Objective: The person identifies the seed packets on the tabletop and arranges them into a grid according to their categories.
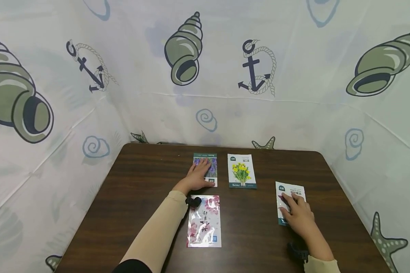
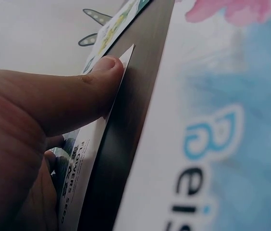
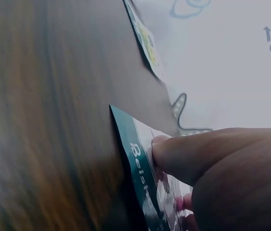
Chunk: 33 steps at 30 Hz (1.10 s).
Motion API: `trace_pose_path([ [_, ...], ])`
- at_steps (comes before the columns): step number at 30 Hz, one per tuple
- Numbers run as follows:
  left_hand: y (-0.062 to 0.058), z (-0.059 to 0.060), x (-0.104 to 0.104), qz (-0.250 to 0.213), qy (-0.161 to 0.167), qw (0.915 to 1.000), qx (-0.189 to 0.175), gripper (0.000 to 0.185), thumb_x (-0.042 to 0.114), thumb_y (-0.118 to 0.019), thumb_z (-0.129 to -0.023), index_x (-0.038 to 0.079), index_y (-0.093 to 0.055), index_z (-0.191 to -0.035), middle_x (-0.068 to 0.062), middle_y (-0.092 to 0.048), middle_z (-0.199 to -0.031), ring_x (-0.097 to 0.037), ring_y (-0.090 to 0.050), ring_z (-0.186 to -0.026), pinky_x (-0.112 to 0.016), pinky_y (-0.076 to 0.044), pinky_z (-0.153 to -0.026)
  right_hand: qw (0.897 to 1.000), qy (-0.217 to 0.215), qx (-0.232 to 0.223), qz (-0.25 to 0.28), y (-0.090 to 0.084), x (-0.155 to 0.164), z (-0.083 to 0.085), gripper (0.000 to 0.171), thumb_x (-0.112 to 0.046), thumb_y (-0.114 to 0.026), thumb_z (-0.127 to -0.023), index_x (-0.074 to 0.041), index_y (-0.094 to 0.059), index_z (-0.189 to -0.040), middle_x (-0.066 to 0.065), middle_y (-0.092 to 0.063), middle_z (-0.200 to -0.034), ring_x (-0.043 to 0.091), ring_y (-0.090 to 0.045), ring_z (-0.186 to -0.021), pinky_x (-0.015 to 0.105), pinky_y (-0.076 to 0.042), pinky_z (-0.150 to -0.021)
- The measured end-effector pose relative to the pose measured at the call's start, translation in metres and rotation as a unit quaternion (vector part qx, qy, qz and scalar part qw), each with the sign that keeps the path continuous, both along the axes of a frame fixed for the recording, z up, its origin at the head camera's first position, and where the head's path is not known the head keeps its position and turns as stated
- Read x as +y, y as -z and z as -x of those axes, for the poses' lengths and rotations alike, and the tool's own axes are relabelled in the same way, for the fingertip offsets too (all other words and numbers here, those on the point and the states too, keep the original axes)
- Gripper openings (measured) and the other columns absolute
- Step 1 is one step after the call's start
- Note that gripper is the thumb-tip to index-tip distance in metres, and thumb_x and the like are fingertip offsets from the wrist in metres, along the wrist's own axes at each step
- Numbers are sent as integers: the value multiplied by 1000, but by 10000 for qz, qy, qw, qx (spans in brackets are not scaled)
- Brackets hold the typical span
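Note:
Four seed packets lie on the dark wooden table point(image 1: 140, 189). My left hand point(image 1: 201, 172) rests flat on the purple-flower packet point(image 1: 212, 165), its thumb point(image 2: 82, 94) pressing near the packet's corner point(image 2: 126, 55). My right hand point(image 1: 292, 206) lies on the white, teal-edged packet point(image 1: 295, 189) at the right, with the thumb point(image 3: 198, 154) pressing on its teal end point(image 3: 134, 161). Untouched between the hands are a yellow-flower packet point(image 1: 242, 171) and a pink-blossom packet point(image 1: 204, 221). The pink-blossom one fills the right of the left wrist view point(image 2: 222, 144).
A sheet printed with shells, anchors and starfish point(image 1: 225, 76) walls the table on three sides. The table's back edge point(image 1: 225, 147) runs just behind the packets. A black wrist strap point(image 1: 297, 251) sits on my right wrist.

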<state>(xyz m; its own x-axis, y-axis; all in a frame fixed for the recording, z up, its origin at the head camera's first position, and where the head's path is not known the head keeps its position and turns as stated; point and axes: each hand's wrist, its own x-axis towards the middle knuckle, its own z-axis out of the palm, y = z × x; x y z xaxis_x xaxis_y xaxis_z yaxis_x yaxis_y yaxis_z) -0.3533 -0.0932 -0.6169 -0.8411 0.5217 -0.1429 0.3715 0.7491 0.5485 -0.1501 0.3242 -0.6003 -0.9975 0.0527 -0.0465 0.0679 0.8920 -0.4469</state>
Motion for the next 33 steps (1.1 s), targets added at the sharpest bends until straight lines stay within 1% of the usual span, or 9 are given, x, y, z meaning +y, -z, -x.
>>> trace_pose_path([
  [7, 2, 1, 2, 13, 46, 9999, 90, 109, 54, -78, -97, 19, -14, -177, -1, 2, -186, -23, 8, -173, -55, 11, -138, 10000, -38, 68, -63, -4, -19, -11, 67, -34, -75, -102, -11, -53, -161, 33, -39, -164, 59, -42, -139, 77, -41, -101],
  [10, 0, -2, 3, -68, 106, 9999, 109, 107, 52, -78, -98, 16, -15, -177, -4, 2, -186, -25, 8, -173, -57, 11, -138, 9999, -70, 130, -88, -4, -27, -17, 66, -36, -79, -100, -13, -57, -158, 31, -44, -161, 55, -46, -133, 72, -44, -97],
  [15, -7, -6, 1, -189, 119, 9997, 105, 107, 51, -79, -98, 12, -18, -176, -8, -1, -186, -30, 6, -173, -60, 10, -137, 9995, -244, 191, 72, -5, -41, -24, 65, -39, -83, -97, -20, -63, -156, 25, -52, -157, 48, -49, -131, 67, -44, -99],
  [19, -10, -5, 1, -238, 117, 9996, 114, 107, 52, -78, -98, 10, -18, -176, -10, -1, -186, -31, 5, -173, -62, 9, -137, 9974, -514, 485, 118, -9, -50, -28, 59, -28, -86, -95, -23, -68, -151, 23, -58, -150, 45, -52, -126, 63, -46, -97],
  [23, -14, -4, 1, -206, 145, 9996, 154, 107, 52, -77, -99, 10, -18, -176, -11, -1, -186, -31, 5, -173, -61, 9, -137, 9921, -873, 889, 155, -9, -59, -29, 57, -12, -86, -92, -24, -72, -146, 20, -62, -145, 39, -54, -119, 53, -46, -92],
  [25, -18, -6, 2, -163, 139, 9996, 172, 106, 51, -78, -98, 9, -18, -176, -11, -1, -186, -32, 4, -173, -60, 9, -138, 9894, -1053, 962, 260, -8, -63, -29, 58, -9, -86, -91, -25, -72, -145, 17, -63, -144, 33, -54, -117, 45, -44, -90],
  [28, -18, -7, 2, -73, 139, 9996, 250, 106, 50, -78, -99, 9, -19, -176, -13, -3, -186, -33, 2, -173, -61, 6, -138, 9856, -1284, 1010, 445, -4, -69, -28, 57, -10, -87, -91, -24, -73, -145, 15, -64, -141, 26, -51, -115, 37, -42, -90],
  [30, -17, -8, 2, -86, 120, 9996, 228, 105, 49, -79, -99, 8, -19, -176, -13, -4, -186, -33, 2, -173, -61, 7, -138, 9835, -1351, 1044, 591, -3, -71, -28, 55, -11, -88, -91, -23, -74, -143, 12, -65, -139, 24, -50, -115, 36, -43, -90],
  [33, -12, -7, 1, -125, 82, 9998, 124, 106, 49, -79, -98, 10, -19, -176, -10, -3, -186, -30, 4, -173, -60, 9, -138, 9813, -1355, 1168, 714, -1, -73, -28, 52, -12, -90, -88, -23, -76, -137, 10, -65, -136, 28, -51, -119, 43, -43, -94],
])
